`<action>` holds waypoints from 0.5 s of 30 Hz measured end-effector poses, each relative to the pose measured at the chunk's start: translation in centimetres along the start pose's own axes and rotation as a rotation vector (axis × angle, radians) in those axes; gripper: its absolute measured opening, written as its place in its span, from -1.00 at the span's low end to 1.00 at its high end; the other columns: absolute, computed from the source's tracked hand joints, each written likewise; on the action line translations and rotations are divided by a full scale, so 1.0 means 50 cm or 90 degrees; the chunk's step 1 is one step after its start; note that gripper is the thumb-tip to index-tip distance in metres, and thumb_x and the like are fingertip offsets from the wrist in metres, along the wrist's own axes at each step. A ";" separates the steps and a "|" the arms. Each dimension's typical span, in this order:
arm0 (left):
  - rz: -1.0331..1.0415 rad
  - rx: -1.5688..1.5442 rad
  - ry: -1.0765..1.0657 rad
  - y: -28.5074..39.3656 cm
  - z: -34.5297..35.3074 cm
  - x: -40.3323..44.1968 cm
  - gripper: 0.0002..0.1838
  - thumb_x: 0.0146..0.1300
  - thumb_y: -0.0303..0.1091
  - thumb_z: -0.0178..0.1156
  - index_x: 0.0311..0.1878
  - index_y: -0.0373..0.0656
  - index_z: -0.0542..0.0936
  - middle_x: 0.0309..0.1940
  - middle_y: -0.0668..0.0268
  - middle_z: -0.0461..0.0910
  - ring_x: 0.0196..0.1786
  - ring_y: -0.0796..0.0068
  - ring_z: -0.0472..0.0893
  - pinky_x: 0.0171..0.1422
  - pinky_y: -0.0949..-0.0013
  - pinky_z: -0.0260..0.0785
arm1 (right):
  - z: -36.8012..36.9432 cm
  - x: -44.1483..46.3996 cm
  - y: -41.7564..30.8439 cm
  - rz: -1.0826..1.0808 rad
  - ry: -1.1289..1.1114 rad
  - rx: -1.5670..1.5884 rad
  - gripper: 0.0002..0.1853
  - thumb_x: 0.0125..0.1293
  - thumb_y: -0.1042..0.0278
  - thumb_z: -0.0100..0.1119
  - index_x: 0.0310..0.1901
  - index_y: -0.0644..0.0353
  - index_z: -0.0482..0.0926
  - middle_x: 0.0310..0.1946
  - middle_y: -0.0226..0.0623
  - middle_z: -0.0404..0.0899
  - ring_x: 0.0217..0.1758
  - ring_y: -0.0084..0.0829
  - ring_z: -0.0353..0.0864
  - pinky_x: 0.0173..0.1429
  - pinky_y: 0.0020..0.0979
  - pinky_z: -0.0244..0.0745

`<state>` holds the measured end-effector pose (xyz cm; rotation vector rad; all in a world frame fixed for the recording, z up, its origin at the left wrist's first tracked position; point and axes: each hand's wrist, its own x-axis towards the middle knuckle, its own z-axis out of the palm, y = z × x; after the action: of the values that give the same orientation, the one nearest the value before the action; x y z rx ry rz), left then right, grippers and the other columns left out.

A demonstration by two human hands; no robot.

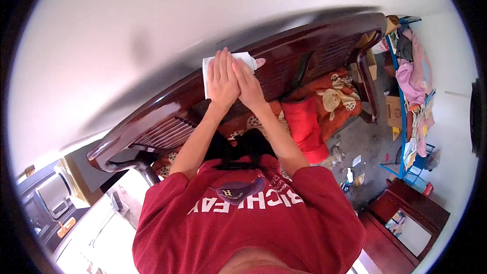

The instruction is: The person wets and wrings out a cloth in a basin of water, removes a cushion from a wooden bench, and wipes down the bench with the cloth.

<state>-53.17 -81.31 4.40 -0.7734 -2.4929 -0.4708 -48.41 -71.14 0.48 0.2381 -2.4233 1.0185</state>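
Note:
Both of my hands lie close together on a white cloth or tissue, which rests on the top rail of a dark, glossy wooden bench. My left hand (223, 82) is flat on the white cloth (207, 77) with its fingers stretched out. Beside it, my right hand (248, 85) has its fingers extended and overlaps or touches the other hand's edge. A small pinkish oval (261, 63) shows on the bench back (299, 40) just right of the cloth. The palms and the part of the cloth under them are hidden.
A patterned orange cover (332, 99) and a red cloth (306, 127) lie on the bench seat. Clothes hang on a blue rack (403, 122) at the right, near a cardboard box (393, 111). A dark red cabinet (390, 243) stands lower right. Small items litter the floor.

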 end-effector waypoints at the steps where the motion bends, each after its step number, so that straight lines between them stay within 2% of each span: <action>1: 0.010 0.004 0.009 0.022 0.013 0.013 -0.55 0.32 -0.31 -0.07 0.17 -0.42 0.44 0.24 -0.02 0.42 0.32 0.08 0.38 0.42 0.10 0.11 | -0.016 -0.004 0.030 0.001 -0.012 -0.004 -0.39 0.25 0.54 0.07 0.37 0.17 0.23 0.31 0.05 0.28 0.34 0.02 0.34 0.36 -0.16 0.33; 4: 0.041 0.011 -0.021 0.085 0.060 0.056 -0.52 0.31 -0.30 -0.08 0.20 -0.43 0.41 0.26 -0.03 0.41 0.35 0.06 0.35 0.45 0.10 0.08 | -0.083 0.002 0.101 -0.017 -0.004 -0.026 -0.39 0.26 0.53 0.06 0.37 0.18 0.21 0.32 0.06 0.27 0.37 0.02 0.30 0.38 -0.15 0.30; 8: 0.089 -0.015 -0.063 0.166 0.114 0.119 -0.53 0.33 -0.32 -0.09 0.22 -0.43 0.39 0.30 0.01 0.36 0.38 0.09 0.31 0.46 0.11 0.08 | -0.157 0.006 0.164 0.062 0.017 -0.082 -0.33 0.28 0.48 0.06 0.42 0.27 0.09 0.36 0.10 0.21 0.44 0.05 0.19 0.47 -0.16 0.14; 9: 0.088 -0.024 -0.056 0.171 0.114 0.123 -0.52 0.32 -0.32 -0.09 0.24 -0.41 0.38 0.30 0.01 0.35 0.39 0.09 0.29 0.47 0.11 0.07 | -0.154 0.003 0.170 0.063 0.015 -0.082 -0.33 0.28 0.48 0.06 0.42 0.27 0.09 0.36 0.10 0.21 0.44 0.05 0.19 0.47 -0.16 0.14; 11: 0.108 -0.030 -0.057 0.161 0.103 0.121 -0.52 0.33 -0.32 -0.09 0.24 -0.40 0.38 0.31 0.02 0.34 0.39 0.11 0.30 0.47 0.12 0.07 | -0.130 -0.005 0.171 0.044 0.046 -0.097 -0.17 0.20 0.46 0.21 0.46 0.32 -0.01 0.43 0.08 0.08 0.51 0.05 0.03 0.51 -0.10 0.04; 14: 0.140 -0.019 -0.062 0.135 0.090 0.101 -0.50 0.32 -0.29 -0.08 0.26 -0.38 0.38 0.34 0.03 0.32 0.41 0.14 0.28 0.48 0.15 0.05 | -0.095 -0.012 0.126 0.079 0.098 -0.087 -0.17 0.23 0.42 0.21 0.45 0.36 -0.02 0.44 0.10 0.06 0.52 0.06 0.02 0.53 -0.09 -0.02; 15: 0.154 -0.008 -0.069 0.126 0.084 0.090 -0.47 0.30 -0.26 -0.07 0.27 -0.38 0.39 0.36 0.03 0.30 0.43 0.16 0.26 0.49 0.17 0.03 | -0.089 -0.017 0.106 0.100 0.072 -0.086 -0.18 0.25 0.40 0.20 0.44 0.39 -0.03 0.44 0.11 0.06 0.52 0.08 0.00 0.53 -0.08 -0.05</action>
<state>-54.09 -72.56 4.51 -1.1164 -2.4517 -0.3661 -47.82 -64.25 -0.59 -0.0552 -2.4243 0.9033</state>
